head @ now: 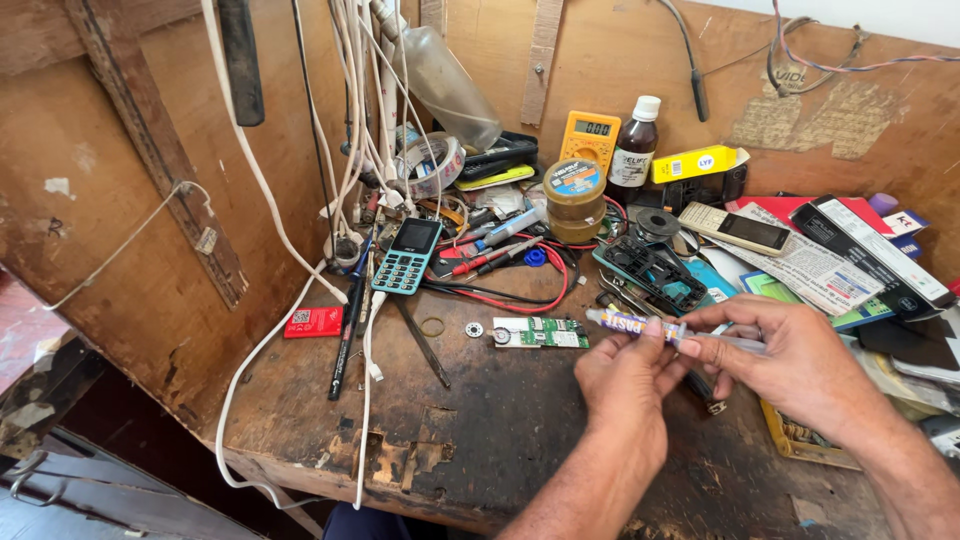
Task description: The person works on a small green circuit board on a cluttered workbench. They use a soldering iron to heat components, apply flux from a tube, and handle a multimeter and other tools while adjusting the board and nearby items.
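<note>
Both my hands hold a clear syringe tube [640, 325] with a printed label, lying level above the worn wooden bench [500, 420]. My left hand [625, 385] pinches the tube near its middle from below. My right hand [795, 365] grips its plunger end on the right. The tube's tip points left toward a small green circuit board [545, 333] with a round metal part at its left end. A small washer [474, 329] and a thin ring [432, 326] lie left of the board.
A teal keypad phone [407, 256] leans at the back, beside white cables [350, 150], red and black probe leads [500, 290], a yellow multimeter [590, 135], a brown bottle [634, 150], a jar [574, 200], a black phone frame [655, 273] and boxes at right. Bench front edge is chipped.
</note>
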